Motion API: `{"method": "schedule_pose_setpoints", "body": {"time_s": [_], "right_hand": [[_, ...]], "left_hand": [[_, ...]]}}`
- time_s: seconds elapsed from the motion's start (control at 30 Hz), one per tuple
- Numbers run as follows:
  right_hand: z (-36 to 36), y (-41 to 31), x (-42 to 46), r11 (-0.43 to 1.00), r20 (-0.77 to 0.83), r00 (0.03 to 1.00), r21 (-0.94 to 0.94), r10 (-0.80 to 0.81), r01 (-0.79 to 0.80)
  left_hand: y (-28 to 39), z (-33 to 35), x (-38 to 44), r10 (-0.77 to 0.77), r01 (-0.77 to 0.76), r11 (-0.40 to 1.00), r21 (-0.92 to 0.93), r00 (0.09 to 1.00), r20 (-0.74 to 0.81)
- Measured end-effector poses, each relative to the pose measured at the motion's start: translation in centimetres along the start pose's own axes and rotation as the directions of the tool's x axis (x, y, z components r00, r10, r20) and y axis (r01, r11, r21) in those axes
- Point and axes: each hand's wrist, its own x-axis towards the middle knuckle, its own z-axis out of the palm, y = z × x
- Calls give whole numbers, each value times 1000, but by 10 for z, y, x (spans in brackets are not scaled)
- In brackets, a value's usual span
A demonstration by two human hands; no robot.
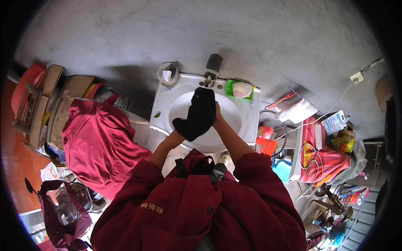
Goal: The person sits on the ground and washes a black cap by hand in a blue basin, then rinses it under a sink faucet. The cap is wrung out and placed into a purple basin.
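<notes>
A black, fuzzy cloth item (201,114) is held up over the white ceramic washbasin (230,117), just in front of the tap (209,81). Whether it is a sock, a cap or something else cannot be told. My left hand (176,138) grips its lower left end, with the fingers hidden behind the cloth. On its right side my right hand (217,113) holds the cloth, and most of that hand is covered too. At the basin's back right corner, a pale lump, perhaps soap (242,90), rests in a green plastic dish (230,88).
A clear plastic tub (168,75) stands on the basin's back left corner. A dark cover (214,64) sits above the tap. To the left, red cloth (100,138) drapes near cardboard boxes (59,116). A white cable (337,100) runs from a wall socket (356,76) on the right.
</notes>
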Motion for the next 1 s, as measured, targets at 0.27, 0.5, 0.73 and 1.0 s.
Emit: {"method": "schedule_pose_setpoints", "body": {"time_s": [0.27,0.5,0.73,1.0], "right_hand": [[9,-10,4,992,-179,984,-121,3,-25],[16,-22,3,992,-220,970,-48,103,-117],[22,-43,-15,876,-148,890,308,430,-372],[48,-56,-56,714,114,920,597,375,-365]], "left_hand": [[-20,-11,0,-22,52,967,-248,993,120],[-2,1,6,20,-10,950,-313,999,31],[58,3,1,-14,1,966,-258,999,-47],[62,-1,-4,-13,16,963,-268,1000,13]]}}
